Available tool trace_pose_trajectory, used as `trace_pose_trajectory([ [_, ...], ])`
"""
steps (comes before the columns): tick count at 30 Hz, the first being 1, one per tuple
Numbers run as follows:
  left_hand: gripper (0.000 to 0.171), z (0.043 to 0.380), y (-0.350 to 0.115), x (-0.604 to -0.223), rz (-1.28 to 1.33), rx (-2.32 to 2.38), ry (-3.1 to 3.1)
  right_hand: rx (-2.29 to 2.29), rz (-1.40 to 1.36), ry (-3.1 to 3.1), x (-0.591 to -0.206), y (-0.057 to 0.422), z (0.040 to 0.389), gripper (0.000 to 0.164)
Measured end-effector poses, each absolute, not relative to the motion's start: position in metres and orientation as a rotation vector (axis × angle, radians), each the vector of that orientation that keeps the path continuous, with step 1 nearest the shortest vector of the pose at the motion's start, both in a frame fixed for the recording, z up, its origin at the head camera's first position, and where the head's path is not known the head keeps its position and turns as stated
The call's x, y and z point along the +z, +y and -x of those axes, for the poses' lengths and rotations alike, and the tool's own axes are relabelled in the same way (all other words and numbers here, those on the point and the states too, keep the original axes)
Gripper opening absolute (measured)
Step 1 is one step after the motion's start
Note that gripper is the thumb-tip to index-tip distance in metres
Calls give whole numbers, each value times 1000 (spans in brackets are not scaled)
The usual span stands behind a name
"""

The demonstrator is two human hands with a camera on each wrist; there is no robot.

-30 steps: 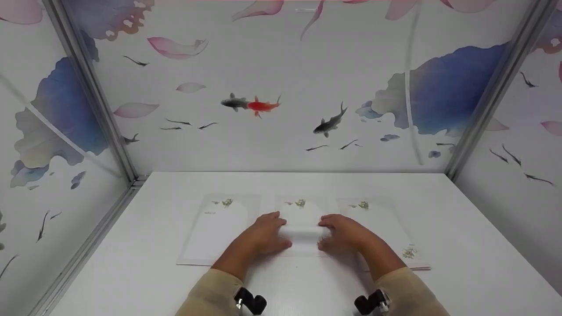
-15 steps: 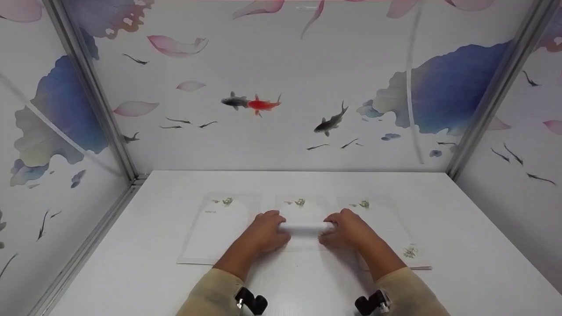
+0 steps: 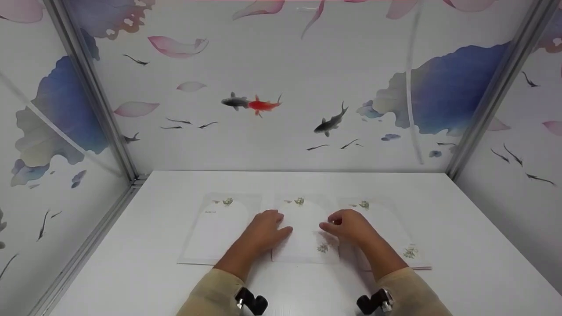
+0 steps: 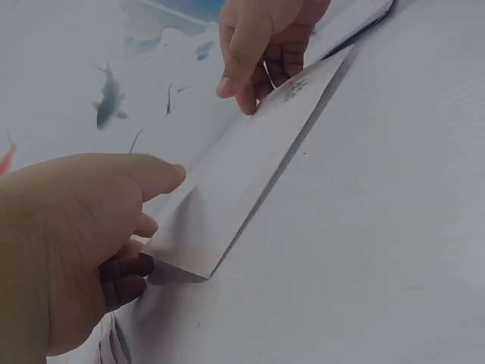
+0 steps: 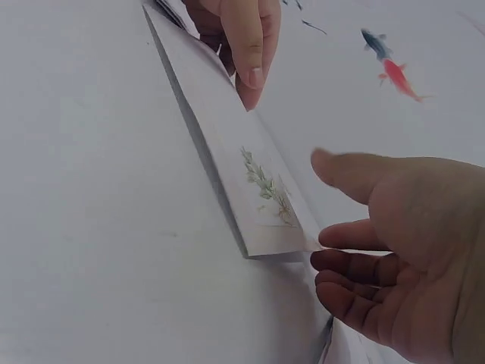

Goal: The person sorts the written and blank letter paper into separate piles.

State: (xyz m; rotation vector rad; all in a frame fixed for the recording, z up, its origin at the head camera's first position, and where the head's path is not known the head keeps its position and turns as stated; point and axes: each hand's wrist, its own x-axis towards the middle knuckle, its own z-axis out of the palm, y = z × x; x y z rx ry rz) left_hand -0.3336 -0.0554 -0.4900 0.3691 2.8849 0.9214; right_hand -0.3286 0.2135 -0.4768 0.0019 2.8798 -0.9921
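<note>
A printed sheet of paper (image 3: 303, 232) lies between the two hands, with a small plant picture at its top and another at its lower right. At its left edge is my left hand (image 3: 264, 231), thumb spread away from the fingers. My right hand (image 3: 350, 226) is at the right edge, fingers loosely bent. In the right wrist view the right thumb stands off the paper (image 5: 220, 152), while the fingertips are right at its side. The left wrist view has the left fingertips beside a paper corner, and the near edge is lifted, casting a shadow.
One paper stack (image 3: 219, 237) lies left of the middle sheet, another paper stack (image 3: 386, 232) right of it, each partly behind a forearm. All rest on a white table (image 3: 175, 184). Printed panels (image 3: 281, 66) in metal frames (image 3: 92, 96) enclose the back and sides.
Earlier both hands held the middle sheet's near part bent up in a roll. That part has now come down toward the table, showing the lower plant picture, and both hands have let go.
</note>
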Motion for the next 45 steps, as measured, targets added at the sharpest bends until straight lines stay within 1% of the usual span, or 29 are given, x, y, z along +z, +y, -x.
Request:
trace_pose_trajectory([
  [2,64,335,-56,-491,-299,975,2885,-1091,-81,2851,-478,212,330,48],
  [6,60,337,-58,-491,-115,1128,2873,-1306,-204,2747,-479,211,332,44],
  [7,57,338,-59,-490,-69,1170,2865,-1348,-216,2720,-479,210,332,42],
  [9,45,339,-60,-489,-5,1248,2845,-1408,-231,2673,-479,209,332,40],
  [10,42,339,-61,-488,26,1281,2833,-1426,-230,2654,-478,208,332,40],
  [14,35,340,-63,-488,67,1304,2827,-1432,-226,2626,-478,206,332,37],
  [16,41,339,-63,-488,82,1306,2825,-1430,-224,2626,-479,205,332,37],
  [18,43,339,-63,-488,94,1311,2819,-1441,-234,2624,-478,205,332,36],
  [26,43,338,-53,-487,162,1444,2765,-1548,-176,2583,-479,217,329,41],
  [29,44,338,-45,-486,131,1518,2737,-1565,-190,2579,-476,226,327,42],
  [34,47,338,-27,-484,19,1569,2746,-1590,-218,2561,-468,245,326,45],
  [39,48,338,-2,-483,44,1573,2712,-1606,-239,2530,-464,273,326,48],
  [45,51,332,28,-483,16,1554,2662,-1608,-277,2518,-464,305,320,51],
])
